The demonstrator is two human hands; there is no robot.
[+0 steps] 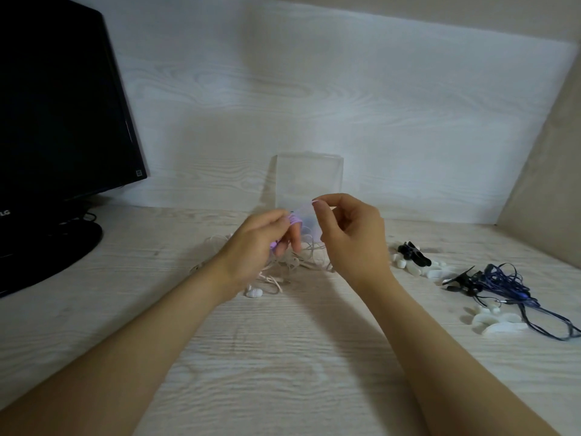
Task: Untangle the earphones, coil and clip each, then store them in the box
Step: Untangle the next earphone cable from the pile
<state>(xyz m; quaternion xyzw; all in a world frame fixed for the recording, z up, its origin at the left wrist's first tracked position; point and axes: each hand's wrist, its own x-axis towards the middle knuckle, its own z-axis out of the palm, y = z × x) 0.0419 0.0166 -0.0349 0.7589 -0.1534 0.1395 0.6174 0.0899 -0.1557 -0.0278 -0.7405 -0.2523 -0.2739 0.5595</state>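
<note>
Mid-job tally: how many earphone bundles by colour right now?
Purple earphones, wound on the left hand, with the right hand holding a translucent clip at them: 1
Pale pink earphones, tangled on the desk: 1
Dark blue earphones, at right: 1
Total: 3

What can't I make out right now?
Head view:
Hidden: most of the purple cord, inside the left hand.
Blurred: the translucent piece in the right hand grip; clip or not, unclear.
Covered: middle of the pale tangle, by both hands.
Cut off: blue earphones, by the right edge.
Partly hidden: the box, behind the hands.
</note>
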